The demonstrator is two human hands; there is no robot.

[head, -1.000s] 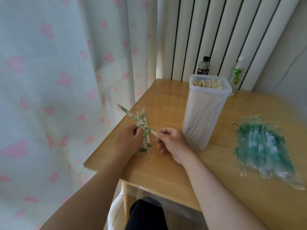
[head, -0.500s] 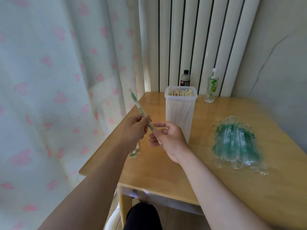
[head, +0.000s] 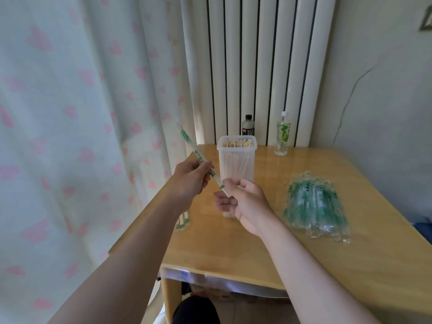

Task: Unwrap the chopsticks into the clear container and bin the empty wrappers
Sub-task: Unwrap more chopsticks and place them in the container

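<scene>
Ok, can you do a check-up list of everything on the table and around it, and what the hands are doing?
Surface: wooden table, glossy, bare in front.
Job's things: wrapped chopstick pair held tilted above the table; clear container upright, packed with bare chopsticks; pile of green-printed plastic wrappers at the right; a few wrapped chopsticks near the left edge, partly hidden by the arm.
Clutter: dark bottle and green-labelled bottle at the back.
Hands: left hand in a closed grip on the wrapper's middle; right hand pinching its lower end.
Cables: nothing seen.
Surroundings: heart-print curtain, white radiator, cracked wall. No bin in view.
</scene>
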